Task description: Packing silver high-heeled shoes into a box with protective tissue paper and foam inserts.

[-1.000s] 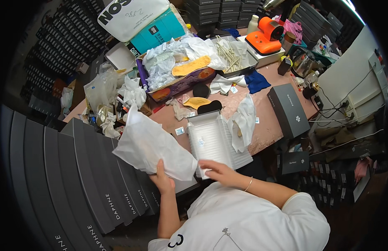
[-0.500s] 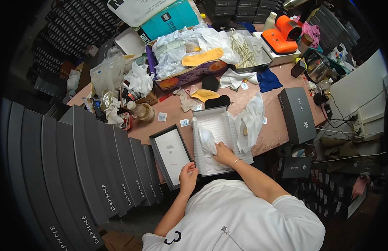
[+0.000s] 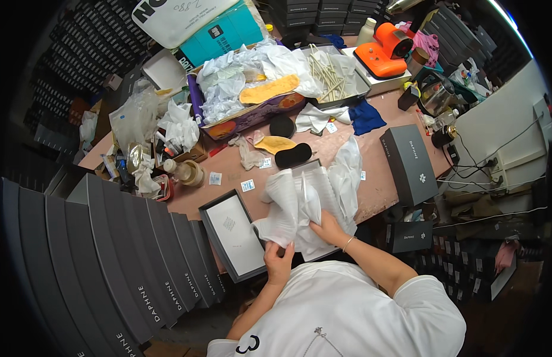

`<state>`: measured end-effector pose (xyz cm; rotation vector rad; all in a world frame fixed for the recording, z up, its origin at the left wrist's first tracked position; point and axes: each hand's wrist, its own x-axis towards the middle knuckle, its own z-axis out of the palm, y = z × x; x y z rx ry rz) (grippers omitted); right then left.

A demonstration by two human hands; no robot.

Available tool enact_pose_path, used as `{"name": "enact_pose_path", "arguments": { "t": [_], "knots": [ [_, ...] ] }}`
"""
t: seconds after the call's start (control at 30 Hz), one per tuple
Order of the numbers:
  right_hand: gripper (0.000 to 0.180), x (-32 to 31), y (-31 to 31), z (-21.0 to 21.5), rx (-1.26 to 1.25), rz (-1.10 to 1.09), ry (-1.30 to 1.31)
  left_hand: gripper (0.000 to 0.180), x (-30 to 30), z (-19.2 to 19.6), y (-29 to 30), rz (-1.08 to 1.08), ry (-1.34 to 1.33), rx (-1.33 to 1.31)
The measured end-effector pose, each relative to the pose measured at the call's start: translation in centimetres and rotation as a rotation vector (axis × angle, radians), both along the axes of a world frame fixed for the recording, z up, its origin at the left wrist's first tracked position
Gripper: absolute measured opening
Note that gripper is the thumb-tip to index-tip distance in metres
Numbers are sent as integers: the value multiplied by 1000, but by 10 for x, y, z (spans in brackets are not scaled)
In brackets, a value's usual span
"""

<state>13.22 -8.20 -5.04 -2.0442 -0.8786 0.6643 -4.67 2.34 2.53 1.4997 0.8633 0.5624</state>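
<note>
At the table's near edge, a grey shoe box point(image 3: 312, 164) holds a ribbed white wrapping sheet point(image 3: 282, 205). My left hand point(image 3: 278, 260) pinches the near corner of this sheet and holds its left side raised in a fold. My right hand point(image 3: 328, 228) is closed around the near end of a white paper-wrapped bundle point(image 3: 311, 201) lying in the box; what the paper covers is hidden. To the left lies the grey box lid point(image 3: 233, 241), its white inside facing up. Loose white tissue paper point(image 3: 346, 175) drapes over the box's right side.
Tall stacks of grey shoe boxes point(image 3: 115, 250) crowd the left. Toward the back are a purple carton point(image 3: 252, 117) heaped with paper, a tray of sticks point(image 3: 329, 74) and an orange machine point(image 3: 384, 52). A closed grey box point(image 3: 410, 163) stands on the right.
My left hand has moved from the lid's edge to the ribbed sheet and lifted its left side up. My right hand stays on the wrapped bundle. The whole view has shifted slightly.
</note>
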Motion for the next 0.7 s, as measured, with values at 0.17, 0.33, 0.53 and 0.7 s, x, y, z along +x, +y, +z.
{"name": "enact_pose_path", "arguments": {
  "t": [0.17, 0.33, 0.53, 0.7],
  "knots": [
    [39, -25, 33, -10, -236, 99, -41, 22, -7, -7, -2, -557, 34, 735],
    [57, 6, 5, 67, -21, 137, -399, 31, 27, 16, 40, -450, -23, 750],
    [51, 88, -8, 83, -340, -147, -413, 33, 136, -26, 35, -1278, 679, 1015],
    [21, 123, -41, 73, 8, -346, -454, 63, 152, -38, 33, -1281, 899, 1012]
  ]
}}
